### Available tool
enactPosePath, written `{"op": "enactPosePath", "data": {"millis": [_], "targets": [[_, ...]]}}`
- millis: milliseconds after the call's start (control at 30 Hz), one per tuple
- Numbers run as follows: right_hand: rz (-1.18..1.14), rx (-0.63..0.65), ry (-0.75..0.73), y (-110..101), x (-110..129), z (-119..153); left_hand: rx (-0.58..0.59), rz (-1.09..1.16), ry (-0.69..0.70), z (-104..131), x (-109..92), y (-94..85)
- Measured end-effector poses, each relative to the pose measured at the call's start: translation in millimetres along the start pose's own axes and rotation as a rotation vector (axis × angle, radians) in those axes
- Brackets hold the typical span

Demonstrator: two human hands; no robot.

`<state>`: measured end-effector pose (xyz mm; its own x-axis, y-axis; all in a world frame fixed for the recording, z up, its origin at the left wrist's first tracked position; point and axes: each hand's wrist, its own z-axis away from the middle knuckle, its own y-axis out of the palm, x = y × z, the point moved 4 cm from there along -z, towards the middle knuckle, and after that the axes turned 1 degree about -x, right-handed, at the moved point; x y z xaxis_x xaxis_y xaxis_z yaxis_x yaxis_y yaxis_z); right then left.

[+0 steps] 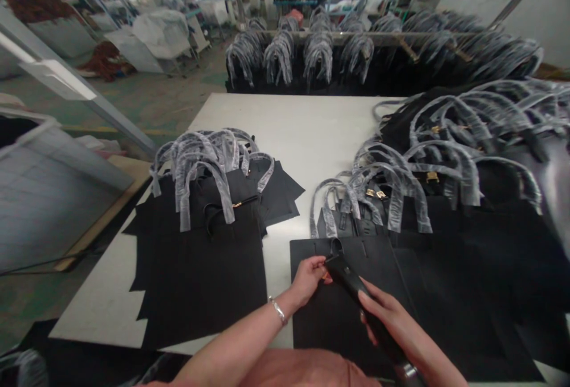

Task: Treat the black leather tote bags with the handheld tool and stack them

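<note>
A black bag (320,322) lies flat at the table's front edge, its upper edge away from me. My left hand (308,280) is closed at a small black strap (337,247) near that upper edge; its fingertips are partly hidden. My right hand (388,311) wraps round a long black handheld tool (350,277) with a metal band near its rear end. The tool's head is close to my left fingertips, over the bag. I cannot make out exactly what kind of tool it is. Plastic-wrapped handles (333,197) rise just beyond.
A stack of black bags (205,280) with wrapped handles covers the table's left side. More bags (472,274) are piled on the right, some with gold clasps (431,177). Behind the white table (285,123), bags hang on a rail. A grey bin (66,197) stands left.
</note>
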<state>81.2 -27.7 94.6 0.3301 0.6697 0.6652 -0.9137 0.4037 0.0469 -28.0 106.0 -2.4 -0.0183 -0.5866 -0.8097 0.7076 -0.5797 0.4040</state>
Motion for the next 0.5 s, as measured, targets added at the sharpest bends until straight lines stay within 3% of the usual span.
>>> {"op": "enactPosePath", "data": {"millis": [300,500], "targets": [[-0.033,-0.149,-0.081,-7,19,1,-0.054,0.09,-0.064,5,-1,3.7],[0.014,0.001,0.037,-8,3,3,-0.019,0.05,-0.052,8,-2,4.9]]}}
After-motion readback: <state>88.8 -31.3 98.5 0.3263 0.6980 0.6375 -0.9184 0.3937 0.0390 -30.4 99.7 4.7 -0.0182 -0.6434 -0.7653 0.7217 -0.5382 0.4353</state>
